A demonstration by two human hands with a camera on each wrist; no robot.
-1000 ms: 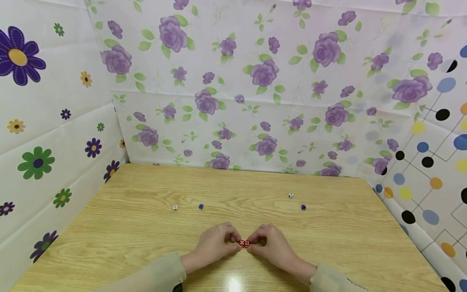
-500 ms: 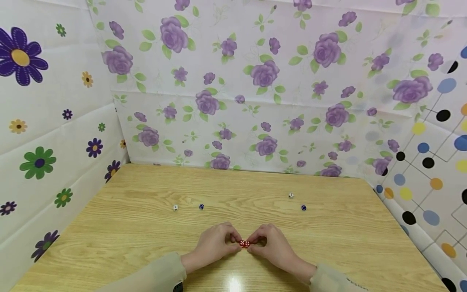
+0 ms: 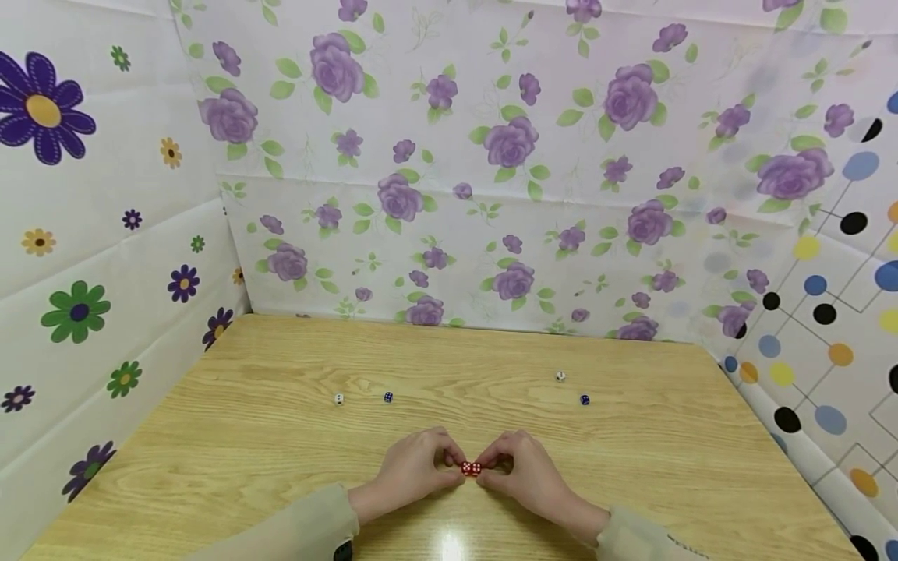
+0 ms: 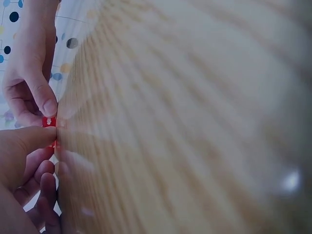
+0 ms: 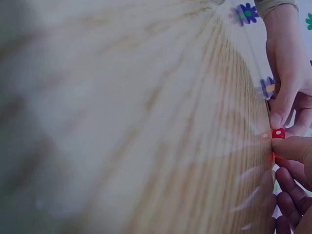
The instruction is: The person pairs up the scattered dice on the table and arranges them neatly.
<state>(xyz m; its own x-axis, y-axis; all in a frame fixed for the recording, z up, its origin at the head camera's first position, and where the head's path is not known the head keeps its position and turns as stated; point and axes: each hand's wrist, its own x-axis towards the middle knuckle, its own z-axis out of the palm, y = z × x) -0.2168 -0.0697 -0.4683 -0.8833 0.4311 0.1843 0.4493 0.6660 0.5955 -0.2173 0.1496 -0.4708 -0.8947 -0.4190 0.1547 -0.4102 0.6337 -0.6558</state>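
Two red dice with white dots sit side by side on the wooden table, at the middle front in the head view. My left hand (image 3: 415, 469) pinches the left red die (image 3: 466, 467) between thumb and fingertips. From the other side my right hand (image 3: 521, 471) pinches the right red die (image 3: 477, 468) the same way. In the left wrist view a red die (image 4: 49, 121) shows between the two thumbs, partly covered by fingers. The right wrist view also shows a red die (image 5: 278, 133) low at the tabletop, close to both thumbs.
Behind the left hand lie a white die (image 3: 339, 399) and a blue die (image 3: 388, 397). Farther right are another white die (image 3: 560, 376) and another blue die (image 3: 585, 400). Patterned cloth (image 3: 449, 156) walls the wooden table (image 3: 281, 436) at the back and both sides.
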